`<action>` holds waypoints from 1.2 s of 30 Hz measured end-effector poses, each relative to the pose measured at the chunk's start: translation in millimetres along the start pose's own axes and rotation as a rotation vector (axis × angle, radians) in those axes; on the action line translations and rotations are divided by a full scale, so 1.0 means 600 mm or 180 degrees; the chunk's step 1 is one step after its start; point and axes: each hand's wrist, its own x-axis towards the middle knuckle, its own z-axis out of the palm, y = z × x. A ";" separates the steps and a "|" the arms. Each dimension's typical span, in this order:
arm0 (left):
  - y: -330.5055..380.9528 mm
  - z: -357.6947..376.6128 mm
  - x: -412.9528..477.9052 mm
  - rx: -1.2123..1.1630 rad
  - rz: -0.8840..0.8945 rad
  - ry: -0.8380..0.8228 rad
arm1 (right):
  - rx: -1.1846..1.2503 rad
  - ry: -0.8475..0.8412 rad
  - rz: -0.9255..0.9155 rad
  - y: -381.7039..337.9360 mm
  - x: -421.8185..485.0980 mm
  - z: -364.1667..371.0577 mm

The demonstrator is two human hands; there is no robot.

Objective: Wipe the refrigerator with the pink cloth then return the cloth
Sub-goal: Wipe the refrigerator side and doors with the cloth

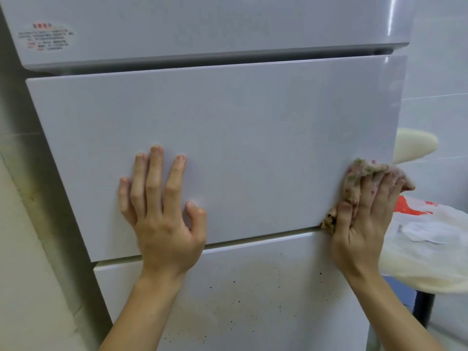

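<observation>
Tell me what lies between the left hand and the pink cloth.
Only the refrigerator's bare glossy white middle door panel lies between the left hand and the worn pink cloth under the right hand, as the head view shows.

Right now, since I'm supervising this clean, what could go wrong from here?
The stained pink cloth under the right hand looks soiled and may smear the glossy white middle refrigerator panel. Wiping at that right edge could nudge the white plastic bag beside it. Dark specks on the lower panel might get missed.
</observation>
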 end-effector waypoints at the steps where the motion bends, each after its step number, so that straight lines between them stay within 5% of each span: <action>1: 0.000 0.000 0.001 -0.0014 -0.0002 -0.0015 | -0.0032 -0.0002 -0.0014 -0.002 0.000 0.002; 14: -0.004 -0.004 0.002 -0.0044 0.0027 -0.0130 | -0.0162 0.0636 -0.0310 -0.085 0.255 0.019; 29: -0.006 -0.006 0.002 -0.0052 0.0002 -0.0117 | -0.0086 0.0007 -0.0526 -0.016 0.028 0.006; 36: -0.002 -0.002 0.003 -0.0068 -0.0040 -0.0101 | -0.0294 0.0242 -0.0772 -0.032 0.150 0.001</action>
